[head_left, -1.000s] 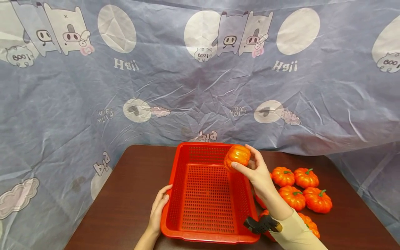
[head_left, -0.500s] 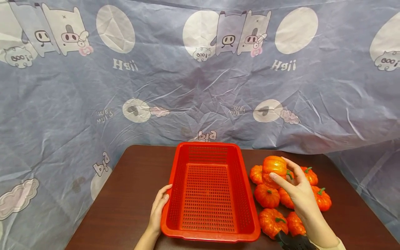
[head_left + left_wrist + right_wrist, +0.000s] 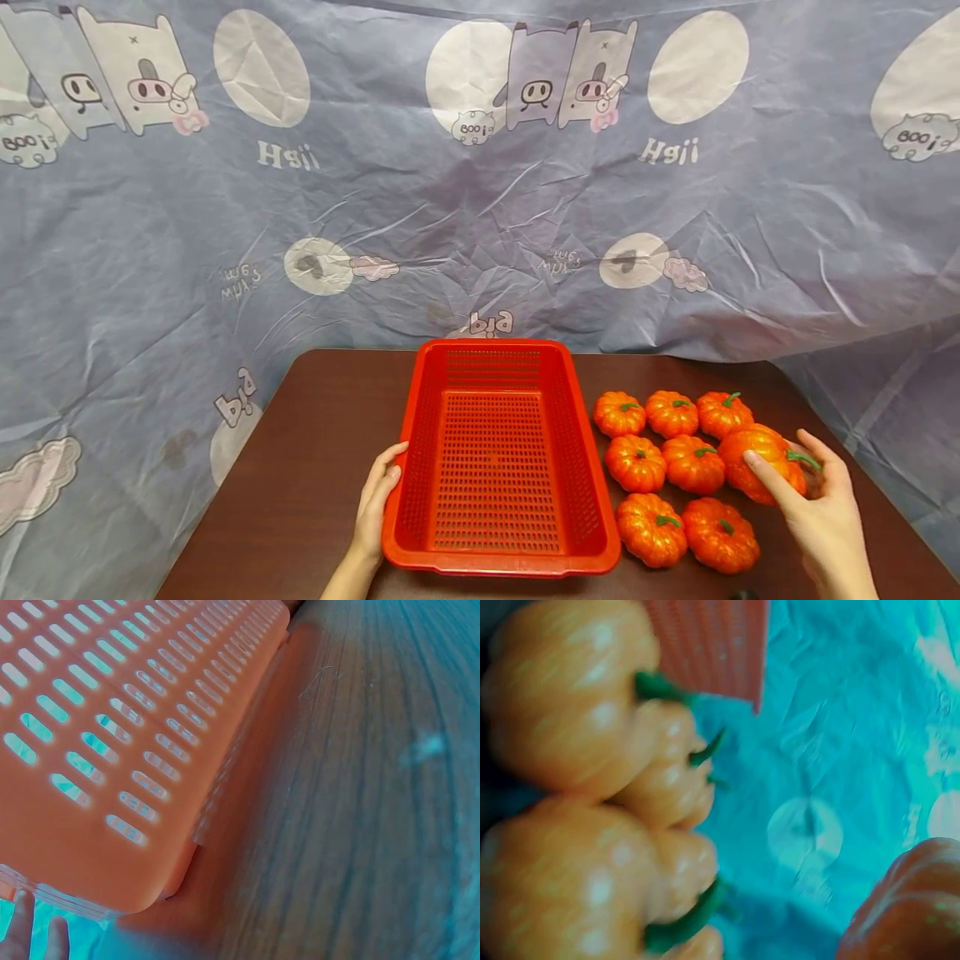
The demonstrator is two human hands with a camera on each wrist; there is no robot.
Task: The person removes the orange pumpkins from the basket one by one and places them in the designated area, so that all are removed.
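Observation:
My right hand (image 3: 821, 508) holds an orange toy pumpkin (image 3: 759, 462) with a green stem, thumb on its near side and fingers behind. It overlaps the right end of the pumpkin group in the head view. Several similar pumpkins (image 3: 693, 464) stand in rows on the table; in the right wrist view, pumpkins (image 3: 562, 697) fill the left side. My left hand (image 3: 372, 508) touches the left rim of a red perforated plastic basket (image 3: 501, 562). In the left wrist view, two straight fingers (image 3: 21, 922) reach up to the basket's edge. Nothing lies in the basket.
The brown table (image 3: 315, 450) carries the basket in its middle and the pumpkins to the basket's right. A grey-blue cartoon-print cloth (image 3: 450, 208) hangs behind and beside the table. The basket's right rim is close to the nearest pumpkins.
The right hand has carried the pumpkin from over the basket's far right corner to the right and nearer, over the pumpkin group. The left hand stays at the rim.

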